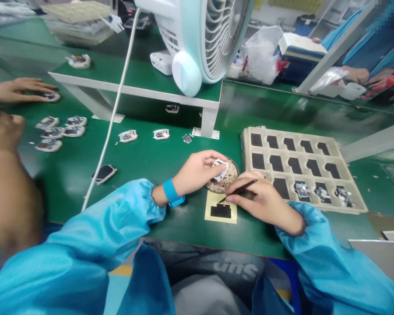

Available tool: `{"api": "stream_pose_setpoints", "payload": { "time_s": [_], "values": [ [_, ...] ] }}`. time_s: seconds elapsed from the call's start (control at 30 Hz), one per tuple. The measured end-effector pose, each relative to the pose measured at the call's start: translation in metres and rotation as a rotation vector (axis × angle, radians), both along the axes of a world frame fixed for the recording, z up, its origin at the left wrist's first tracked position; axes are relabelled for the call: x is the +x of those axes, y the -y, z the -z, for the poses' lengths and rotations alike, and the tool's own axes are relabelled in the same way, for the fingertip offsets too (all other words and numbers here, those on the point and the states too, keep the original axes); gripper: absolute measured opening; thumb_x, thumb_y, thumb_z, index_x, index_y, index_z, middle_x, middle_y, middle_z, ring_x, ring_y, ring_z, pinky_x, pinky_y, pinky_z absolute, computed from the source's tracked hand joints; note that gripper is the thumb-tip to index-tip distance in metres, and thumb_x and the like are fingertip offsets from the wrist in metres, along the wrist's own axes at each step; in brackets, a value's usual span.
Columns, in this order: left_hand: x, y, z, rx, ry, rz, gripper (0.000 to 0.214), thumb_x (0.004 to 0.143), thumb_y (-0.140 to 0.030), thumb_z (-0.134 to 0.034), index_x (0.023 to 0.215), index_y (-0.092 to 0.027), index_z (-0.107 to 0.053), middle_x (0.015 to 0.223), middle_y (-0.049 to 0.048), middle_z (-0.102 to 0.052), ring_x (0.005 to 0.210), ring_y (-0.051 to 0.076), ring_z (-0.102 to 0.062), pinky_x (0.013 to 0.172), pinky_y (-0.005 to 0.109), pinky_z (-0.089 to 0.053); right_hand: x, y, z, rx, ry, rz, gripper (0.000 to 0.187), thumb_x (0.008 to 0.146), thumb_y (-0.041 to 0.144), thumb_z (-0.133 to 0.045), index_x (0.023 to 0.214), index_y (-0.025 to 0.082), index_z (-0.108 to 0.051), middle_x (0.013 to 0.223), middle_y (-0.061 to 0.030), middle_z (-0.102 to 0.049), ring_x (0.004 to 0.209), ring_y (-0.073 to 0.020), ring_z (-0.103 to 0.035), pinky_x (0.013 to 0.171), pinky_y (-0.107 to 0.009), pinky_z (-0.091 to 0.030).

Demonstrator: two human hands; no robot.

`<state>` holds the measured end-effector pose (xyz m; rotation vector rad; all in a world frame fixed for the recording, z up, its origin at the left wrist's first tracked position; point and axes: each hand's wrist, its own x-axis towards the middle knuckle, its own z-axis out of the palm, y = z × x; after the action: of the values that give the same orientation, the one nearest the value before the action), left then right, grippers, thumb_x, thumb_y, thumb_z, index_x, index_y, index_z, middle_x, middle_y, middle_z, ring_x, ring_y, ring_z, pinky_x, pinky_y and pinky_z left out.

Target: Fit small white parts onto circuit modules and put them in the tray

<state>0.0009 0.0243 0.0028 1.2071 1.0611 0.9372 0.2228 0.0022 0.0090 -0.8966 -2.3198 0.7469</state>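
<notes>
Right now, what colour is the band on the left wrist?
Bright blue wristband, seen in the head view.

Green table (170, 144); beige tray (354, 205), black pockets; speckled dish (229, 179), perhaps brown-white.

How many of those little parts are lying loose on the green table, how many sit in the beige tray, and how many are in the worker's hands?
Loose small parts on the green table: 10
Small parts in the beige tray: 3
Small part held in the left hand: 1
Total: 14
</notes>
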Motion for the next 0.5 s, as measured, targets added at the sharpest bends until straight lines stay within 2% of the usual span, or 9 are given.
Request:
{"api": "stream_pose_setpoints", "payload": {
  "time_s": [0.17,0.3,0.4,0.5],
  "values": [
    [0.004,0.002,0.005,-0.025,0.017,0.014,0.028,0.083,-0.032,-0.078,0.105,-0.015,-0.072,0.086,0.0073,-0.077,0.064,0.015,-0.069,0.044,0.019,-0.051,0.000,0.001,-0.002,0.001,-0.031,-0.023,0.007,0.090,0.031,-0.076,0.094,0.025,-0.075,0.092,-0.0012,-0.078,0.090,-0.0195,-0.069,0.092,-0.043,-0.048],
    [0.006,0.004,0.003,-0.068,0.080,-0.007,0.027,0.082,-0.031,-0.079,0.102,-0.015,-0.071,0.079,0.0053,-0.076,0.055,0.014,-0.067,0.045,0.020,-0.052,0.005,-0.003,-0.009,-0.078,-0.277,0.044,0.005,0.091,0.028,-0.074,0.089,0.023,-0.074,0.088,-0.0035,-0.078,0.087,-0.0207,-0.071,0.086,-0.042,-0.055],
    [0.007,0.006,0.001,-0.080,0.089,-0.035,0.026,0.081,-0.029,-0.080,0.101,-0.015,-0.070,0.078,0.0051,-0.076,0.055,0.015,-0.068,0.048,0.022,-0.055,0.010,-0.009,-0.012,0.062,-0.453,0.179,0.003,0.090,0.023,-0.074,0.089,0.024,-0.072,0.088,-0.0040,-0.078,0.086,-0.0220,-0.073,0.083,-0.043,-0.058],
    [0.009,0.007,0.003,-0.063,0.057,-0.041,0.028,0.081,-0.030,-0.080,0.103,-0.017,-0.070,0.082,0.0058,-0.078,0.060,0.017,-0.072,0.051,0.024,-0.058,0.013,-0.013,-0.010,0.247,-0.438,0.280,0.010,0.087,0.018,-0.076,0.091,0.026,-0.072,0.089,-0.0029,-0.079,0.087,-0.0226,-0.073,0.086,-0.046,-0.057]
  ]
}}
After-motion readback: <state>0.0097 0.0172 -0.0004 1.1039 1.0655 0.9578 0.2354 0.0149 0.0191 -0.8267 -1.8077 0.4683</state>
